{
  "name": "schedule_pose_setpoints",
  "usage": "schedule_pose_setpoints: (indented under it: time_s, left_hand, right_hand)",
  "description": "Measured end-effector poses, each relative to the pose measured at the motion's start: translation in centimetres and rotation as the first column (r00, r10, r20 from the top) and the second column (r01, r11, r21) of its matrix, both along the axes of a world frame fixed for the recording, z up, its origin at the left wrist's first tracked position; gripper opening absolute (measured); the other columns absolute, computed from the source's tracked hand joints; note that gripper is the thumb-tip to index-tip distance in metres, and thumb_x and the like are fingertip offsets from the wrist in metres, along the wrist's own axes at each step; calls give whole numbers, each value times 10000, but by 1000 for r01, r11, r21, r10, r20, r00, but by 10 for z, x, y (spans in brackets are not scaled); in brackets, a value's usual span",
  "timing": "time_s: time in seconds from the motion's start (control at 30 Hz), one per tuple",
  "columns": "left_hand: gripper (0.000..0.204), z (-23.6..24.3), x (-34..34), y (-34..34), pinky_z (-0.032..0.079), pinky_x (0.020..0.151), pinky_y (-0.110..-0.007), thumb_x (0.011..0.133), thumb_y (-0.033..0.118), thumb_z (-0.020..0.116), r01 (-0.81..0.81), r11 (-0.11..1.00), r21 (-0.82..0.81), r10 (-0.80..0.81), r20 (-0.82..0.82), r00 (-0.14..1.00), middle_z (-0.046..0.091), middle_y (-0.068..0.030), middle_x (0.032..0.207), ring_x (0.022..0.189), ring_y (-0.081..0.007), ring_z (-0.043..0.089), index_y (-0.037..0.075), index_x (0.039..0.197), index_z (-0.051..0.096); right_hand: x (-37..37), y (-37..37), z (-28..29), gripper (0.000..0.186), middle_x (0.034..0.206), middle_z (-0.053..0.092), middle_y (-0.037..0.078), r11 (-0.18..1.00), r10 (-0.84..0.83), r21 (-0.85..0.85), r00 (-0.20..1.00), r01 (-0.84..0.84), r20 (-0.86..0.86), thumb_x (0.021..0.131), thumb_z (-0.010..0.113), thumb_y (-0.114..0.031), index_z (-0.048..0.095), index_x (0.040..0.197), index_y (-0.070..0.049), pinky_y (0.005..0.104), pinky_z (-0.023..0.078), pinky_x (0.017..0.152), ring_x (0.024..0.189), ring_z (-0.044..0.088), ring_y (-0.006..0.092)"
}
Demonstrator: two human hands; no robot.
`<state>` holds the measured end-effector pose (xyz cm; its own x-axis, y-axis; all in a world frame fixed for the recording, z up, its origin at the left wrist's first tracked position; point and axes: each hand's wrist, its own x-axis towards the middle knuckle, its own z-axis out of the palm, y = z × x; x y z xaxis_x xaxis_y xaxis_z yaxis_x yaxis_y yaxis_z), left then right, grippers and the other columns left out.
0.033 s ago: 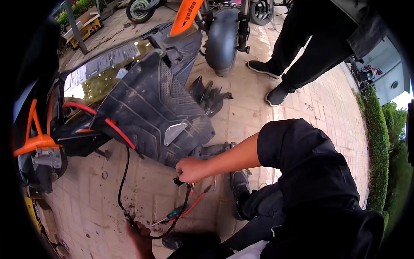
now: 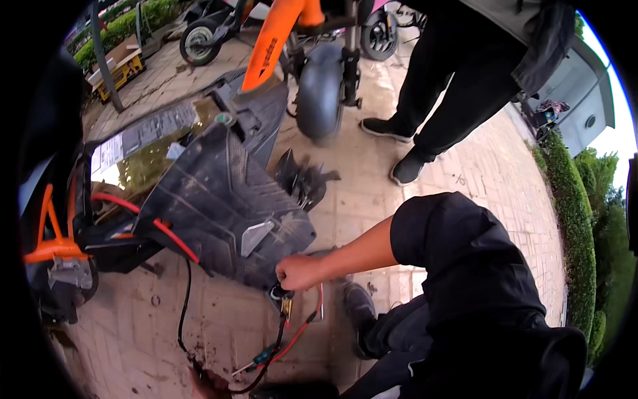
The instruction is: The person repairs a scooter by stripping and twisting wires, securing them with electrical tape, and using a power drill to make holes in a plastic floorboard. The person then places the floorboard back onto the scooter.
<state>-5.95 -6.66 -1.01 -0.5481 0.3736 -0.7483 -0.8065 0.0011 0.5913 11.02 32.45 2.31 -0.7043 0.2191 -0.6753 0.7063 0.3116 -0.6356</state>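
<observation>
My right hand point(image 2: 300, 272) is closed in a fist around a black cable end point(image 2: 278, 291), just in front of a dark scooter floor panel point(image 2: 212, 199). A yellow piece point(image 2: 287, 308) shows below that fist; its kind is unclear. At the lower edge, my left hand point(image 2: 210, 384), partly cut off, grips a black cable point(image 2: 181, 326) that comes down from the scooter. More dark cable runs between the hands. A screwdriver point(image 2: 266, 357) with a teal handle lies on the paving beside a red wire point(image 2: 296, 334).
Another person's shoe point(image 2: 407, 169) and dark trousers stand ahead right. Beyond the panel are broken black plastic pieces point(image 2: 306, 181) and a large tyre point(image 2: 319, 96) under an orange fork cover point(image 2: 272, 43). A red cable point(image 2: 174, 238) crosses the panel's left side. A hedge point(image 2: 575, 233) borders the right.
The view has shifted, with the scene sitting further left and lower. My right hand has moved slightly right relative to the panel, and the yellow piece under it shows more. My left hand is more cut off.
</observation>
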Motion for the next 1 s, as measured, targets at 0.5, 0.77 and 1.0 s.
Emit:
schedule_pose_setpoints:
  time_s: [0.5, 0.77, 1.0]
  left_hand:
    - [248, 25, 31, 71, 289, 462, -239, 983, 325, 530, -35, 971, -238, -23, -236, 972, 447, 13, 625, 504, -85, 367, 85, 987, 590]
    - [207, 46, 53, 41, 382, 525, -250, 993, 235, 514, 10, 919, -394, -175, -384, 907, 540, -12, 711, 570, -89, 459, 39, 1003, 583]
    - [240, 58, 48, 69, 439, 595, -253, 979, 242, 531, 239, 824, -514, -457, -353, 816, 592, -38, 768, 654, -104, 535, 10, 988, 593]
  right_hand:
    - [48, 280, -115, 302, 911, 670, 243, 696, -47, 715, 997, 73, -56, 708, 542, -99, 713, 948, -37, 444, 519, 809, 902, 655, 390]
    - [-6, 237, 39, 240, 722, 653, 116, 888, -299, 261, 906, 379, -298, 792, 639, -205, 669, 836, 29, 333, 495, 633, 674, 630, 225]
    - [-131, 235, 178, 252, 889, 632, 65, 733, 517, 679, 613, 43, -597, 777, 724, -135, 637, 987, -24, 297, 477, 719, 834, 602, 190]
